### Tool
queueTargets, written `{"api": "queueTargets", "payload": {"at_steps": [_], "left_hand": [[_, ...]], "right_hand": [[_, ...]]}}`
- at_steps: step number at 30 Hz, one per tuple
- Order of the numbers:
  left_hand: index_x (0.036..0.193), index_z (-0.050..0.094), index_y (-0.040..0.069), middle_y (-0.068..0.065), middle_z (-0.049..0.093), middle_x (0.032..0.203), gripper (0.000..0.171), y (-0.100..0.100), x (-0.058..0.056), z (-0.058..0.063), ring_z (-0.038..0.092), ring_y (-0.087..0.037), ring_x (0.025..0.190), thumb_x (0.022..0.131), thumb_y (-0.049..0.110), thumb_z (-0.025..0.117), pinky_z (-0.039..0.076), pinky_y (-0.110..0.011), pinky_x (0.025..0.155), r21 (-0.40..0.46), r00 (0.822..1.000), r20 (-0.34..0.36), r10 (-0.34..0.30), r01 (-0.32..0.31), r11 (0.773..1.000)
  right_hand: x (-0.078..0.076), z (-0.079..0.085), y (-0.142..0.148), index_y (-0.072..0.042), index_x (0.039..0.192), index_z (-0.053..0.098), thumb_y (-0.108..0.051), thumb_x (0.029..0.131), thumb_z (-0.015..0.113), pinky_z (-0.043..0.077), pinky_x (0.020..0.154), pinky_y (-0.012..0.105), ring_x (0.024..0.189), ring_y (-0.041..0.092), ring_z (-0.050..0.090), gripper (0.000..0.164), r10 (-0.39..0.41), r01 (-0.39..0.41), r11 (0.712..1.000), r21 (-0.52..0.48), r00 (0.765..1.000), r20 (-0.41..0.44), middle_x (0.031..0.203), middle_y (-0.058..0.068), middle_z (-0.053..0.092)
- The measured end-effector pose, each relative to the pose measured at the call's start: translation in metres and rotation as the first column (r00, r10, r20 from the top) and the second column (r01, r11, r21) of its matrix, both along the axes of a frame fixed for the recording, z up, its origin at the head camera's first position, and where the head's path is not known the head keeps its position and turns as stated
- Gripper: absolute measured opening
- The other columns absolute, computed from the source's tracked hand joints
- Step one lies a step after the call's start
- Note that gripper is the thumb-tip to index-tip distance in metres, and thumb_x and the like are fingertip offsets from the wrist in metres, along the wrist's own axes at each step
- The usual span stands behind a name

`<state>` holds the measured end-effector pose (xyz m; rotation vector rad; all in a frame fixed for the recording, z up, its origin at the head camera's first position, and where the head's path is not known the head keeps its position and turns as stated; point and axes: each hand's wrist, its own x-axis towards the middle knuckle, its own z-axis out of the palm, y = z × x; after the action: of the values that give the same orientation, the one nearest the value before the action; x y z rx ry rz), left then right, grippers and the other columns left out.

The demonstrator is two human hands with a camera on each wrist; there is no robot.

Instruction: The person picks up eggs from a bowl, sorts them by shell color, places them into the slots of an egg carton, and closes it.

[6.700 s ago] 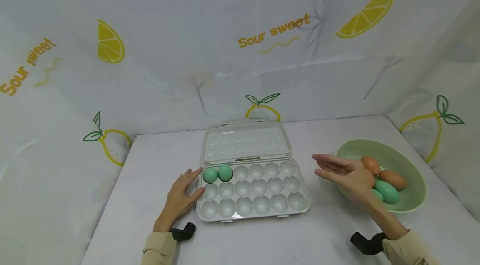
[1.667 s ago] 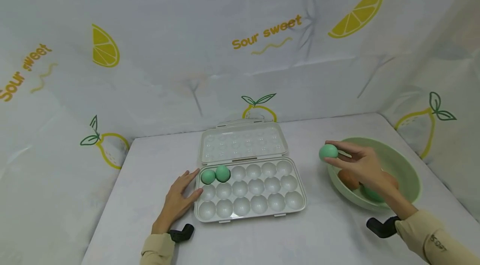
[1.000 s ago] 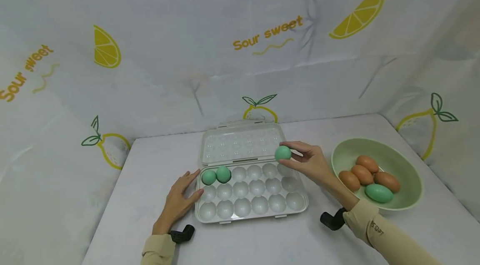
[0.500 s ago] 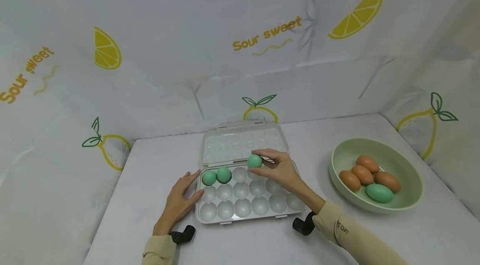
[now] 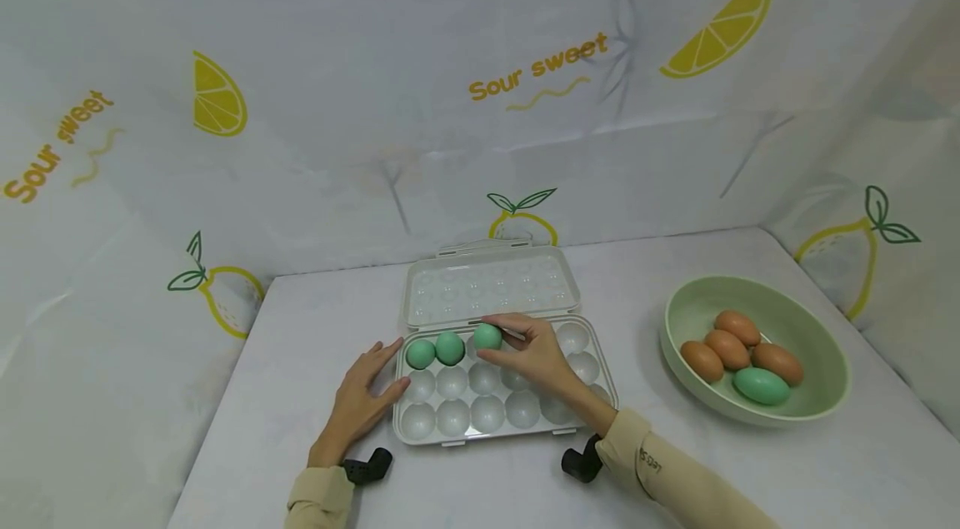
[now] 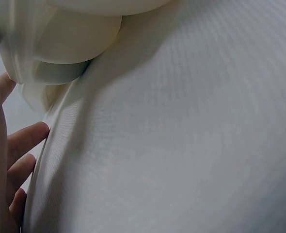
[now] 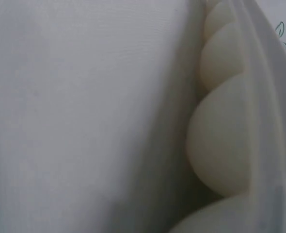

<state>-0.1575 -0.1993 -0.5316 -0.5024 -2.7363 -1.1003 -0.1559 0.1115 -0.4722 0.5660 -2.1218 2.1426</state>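
My right hand (image 5: 534, 352) pinches a green egg (image 5: 487, 336) between thumb and fingers, at the third hollow of the back row in the white egg tray (image 5: 465, 435). Whether the egg touches the hollow cannot be told. Two more green eggs, one in the corner hollow (image 5: 421, 354) and one beside it (image 5: 450, 348), sit in the same row. My left hand (image 5: 363, 396) rests at the tray's left edge, its fingers fairly straight. The left wrist view shows its fingertips (image 6: 29, 138) by the tray's side. In the right wrist view only the tray's underside bulges (image 7: 223, 136) appear.
Behind the tray its clear lid (image 5: 491, 287) lies folded back. A pale green bowl (image 5: 825, 404) at the right holds several brown eggs (image 5: 727, 348) and one green egg (image 5: 761, 386). White cloth printed with lemons covers the table (image 5: 487, 487) and the walls.
My right hand has taken a green egg from the bowl, carried it left over the tray and lowered it to the third back-row hollow. My left hand has stayed at the tray's edge.
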Motion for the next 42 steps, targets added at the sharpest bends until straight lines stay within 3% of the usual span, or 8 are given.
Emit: {"api": "queueTargets", "payload": {"at_steps": [10, 14, 21, 33, 42], "left_hand": [[0.149, 0.055, 0.023, -0.014, 0.057, 0.151, 0.063, 0.000, 0.000, 0.000, 0.043, -0.043, 0.147, 0.090, 0.031, 0.075, 0.029, -0.063, 0.124, 0.001, 1.000, 0.011, 0.006, -0.006, 1.000], [0.150, 0.054, 0.023, -0.013, 0.056, 0.152, 0.063, 0.001, 0.001, 0.000, 0.043, -0.043, 0.148, 0.090, 0.032, 0.075, 0.029, -0.064, 0.124, 0.002, 1.000, 0.017, 0.007, -0.007, 1.000], [0.149, 0.055, 0.023, -0.013, 0.057, 0.151, 0.063, 0.001, 0.001, 0.000, 0.043, -0.043, 0.147, 0.090, 0.031, 0.075, 0.029, -0.064, 0.124, 0.003, 1.000, 0.011, 0.006, -0.006, 1.000], [0.149, 0.054, 0.023, -0.013, 0.057, 0.151, 0.063, 0.001, 0.000, 0.001, 0.044, -0.043, 0.147, 0.090, 0.032, 0.074, 0.030, -0.064, 0.124, -0.005, 1.000, 0.011, 0.010, -0.010, 1.000], [0.150, 0.054, 0.024, -0.013, 0.057, 0.152, 0.064, 0.001, 0.001, 0.000, 0.044, -0.043, 0.147, 0.090, 0.032, 0.075, 0.029, -0.064, 0.124, -0.010, 1.000, 0.015, 0.015, -0.015, 1.000]], "right_hand": [[-0.002, -0.017, -0.011, 0.011, 0.124, 0.068, 0.001, 0.077, 0.086, 0.055, 0.104, 0.024, 0.122, 0.014, 0.067, 0.051, -0.083, 0.076, 0.992, 0.105, 0.994, 0.068, 0.131, 0.027, 0.067], [-0.002, -0.021, -0.013, 0.010, 0.120, 0.070, 0.001, 0.075, 0.087, 0.055, 0.104, 0.025, 0.120, 0.028, 0.067, 0.049, -0.116, 0.111, 0.985, 0.133, 0.993, 0.032, 0.126, 0.025, 0.069], [-0.003, -0.024, -0.013, 0.008, 0.119, 0.072, 0.002, 0.074, 0.087, 0.056, 0.103, 0.025, 0.122, 0.038, 0.067, 0.048, -0.128, 0.125, 0.980, 0.153, 0.992, 0.006, 0.125, 0.024, 0.072], [-0.003, -0.023, -0.018, 0.012, 0.118, 0.071, 0.003, 0.074, 0.087, 0.057, 0.103, 0.037, 0.119, 0.041, 0.069, 0.048, -0.149, 0.158, 0.961, 0.228, 0.987, -0.059, 0.122, 0.027, 0.072], [-0.003, -0.023, -0.020, 0.011, 0.117, 0.072, -0.001, 0.073, 0.089, 0.058, 0.102, 0.037, 0.117, 0.038, 0.071, 0.049, -0.163, 0.174, 0.949, 0.263, 0.984, -0.066, 0.119, 0.024, 0.074]]}}
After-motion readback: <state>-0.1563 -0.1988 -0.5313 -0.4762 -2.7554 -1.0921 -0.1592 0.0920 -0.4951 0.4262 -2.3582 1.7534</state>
